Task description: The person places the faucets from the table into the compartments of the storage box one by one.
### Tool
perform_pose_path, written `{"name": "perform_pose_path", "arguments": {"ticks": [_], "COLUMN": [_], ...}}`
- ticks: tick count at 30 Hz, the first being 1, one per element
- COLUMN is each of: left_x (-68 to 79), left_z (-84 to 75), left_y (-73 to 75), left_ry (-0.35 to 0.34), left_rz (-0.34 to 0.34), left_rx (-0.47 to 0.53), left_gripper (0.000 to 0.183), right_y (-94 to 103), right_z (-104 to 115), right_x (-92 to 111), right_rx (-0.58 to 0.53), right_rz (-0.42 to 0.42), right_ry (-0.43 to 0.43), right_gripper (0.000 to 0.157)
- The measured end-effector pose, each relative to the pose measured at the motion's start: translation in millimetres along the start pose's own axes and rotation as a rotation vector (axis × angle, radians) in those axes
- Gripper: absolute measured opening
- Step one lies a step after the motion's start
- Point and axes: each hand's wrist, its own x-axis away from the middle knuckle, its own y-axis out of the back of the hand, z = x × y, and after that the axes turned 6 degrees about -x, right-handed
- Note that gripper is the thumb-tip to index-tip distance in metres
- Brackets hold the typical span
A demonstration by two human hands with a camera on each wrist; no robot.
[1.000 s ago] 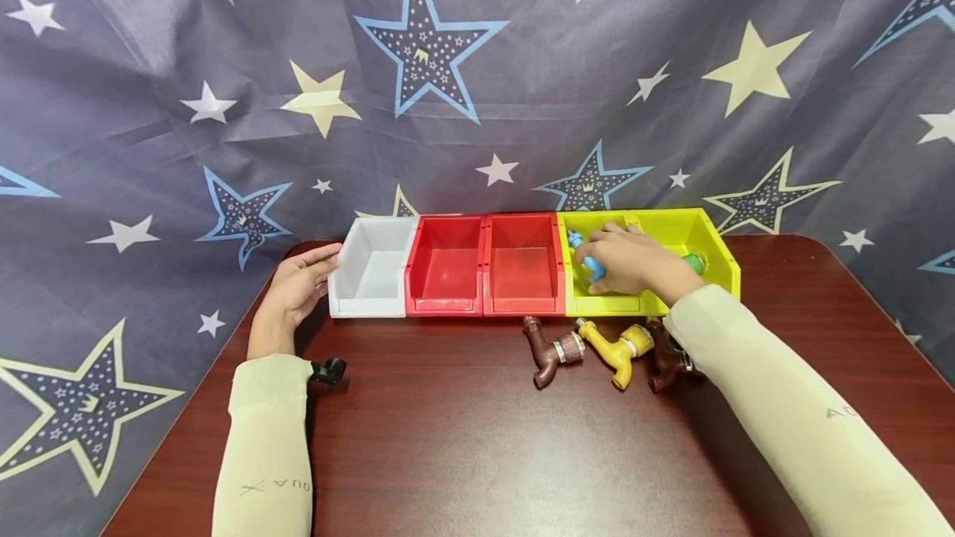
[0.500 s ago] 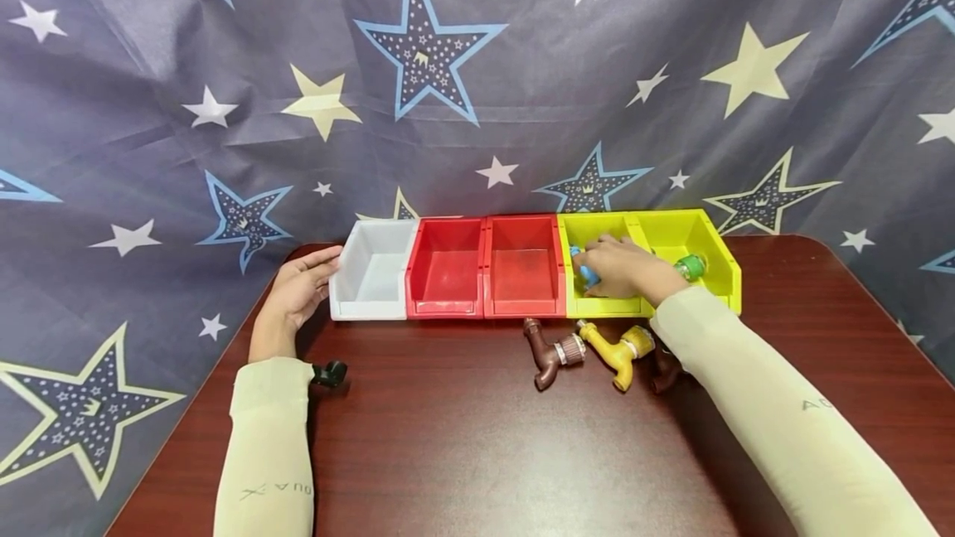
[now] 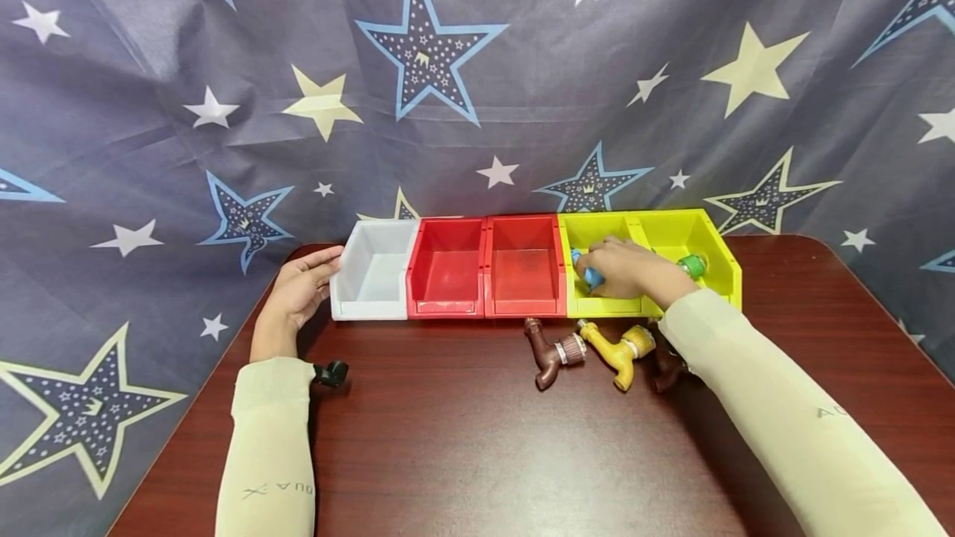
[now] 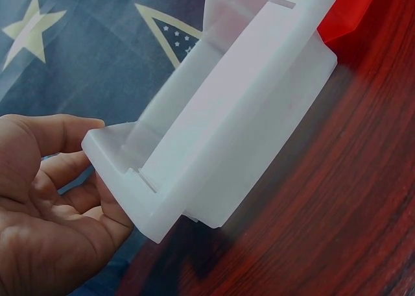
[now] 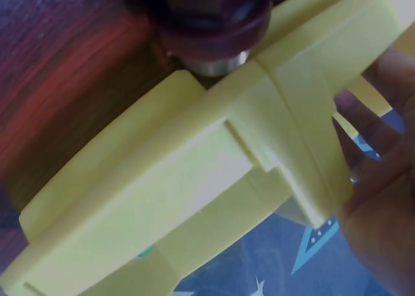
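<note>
Step (prob.): R hand (image 3: 625, 268) handling blue tap (image 3: 593, 278) in L yellow bin (image 3: 606, 307), grip unclear; L hand (image 3: 293, 292), fingers relaxed, touches white bin (image 3: 369, 310); next req. confirmed grip.

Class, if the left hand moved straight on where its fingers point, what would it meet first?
Probably the white bin: the left hand appears to touch its outer side, though exact contact is unclear.

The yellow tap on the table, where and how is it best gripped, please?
I would probably pinch the yellow tap by its body, narrower than its knob, from above: it lies on the table with a brown tap close at either side and the left yellow bin just behind.
</note>
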Motion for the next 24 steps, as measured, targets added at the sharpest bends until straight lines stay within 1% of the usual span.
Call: {"name": "perform_pose_path", "arguments": {"ticks": [2,5,8,13,17,20,24], "left_x": [0.0,-0.5,-0.6,0.4,1.1,1.2,-0.1], "left_z": [0.8,1.3,0.9,-0.5,-0.4,-0.8,-1.3], "left_y": [-0.2,-1.0,-0.3,0.6,0.7,0.5,0.2], "left_ry": [0.0,0.004,0.004,0.001,0.006,0.0,0.002], "left_rz": [-0.005,-0.012,-0.017,-0.02,-0.017,-0.017,-0.015], "left_rx": [-0.004,-0.012,-0.02,-0.022,-0.012,-0.011,-0.012], "left_gripper": [0.053,0.053,0.052,0.05,0.05,0.05,0.052], "right_y": [1.1,4.1,7.1,12.0,14.1,16.1,18.4], "right_z": [0.0,0.7,1.4,5.0,8.6,11.6,15.3], "right_x": [3.3,11.9,20.1,31.6,41.3,49.4,62.6], "right_rx": [-0.006,-0.021,-0.022,0.012,0.05,0.074,0.107], "right_rz": [-0.007,-0.037,-0.059,-0.083,-0.118,-0.144,-0.152], "right_ry": [0.001,-0.004,0.004,0.029,0.066,0.097,0.107], "right_gripper": [0.017,0.029,0.033,0.031,0.03,0.03,0.032]}}
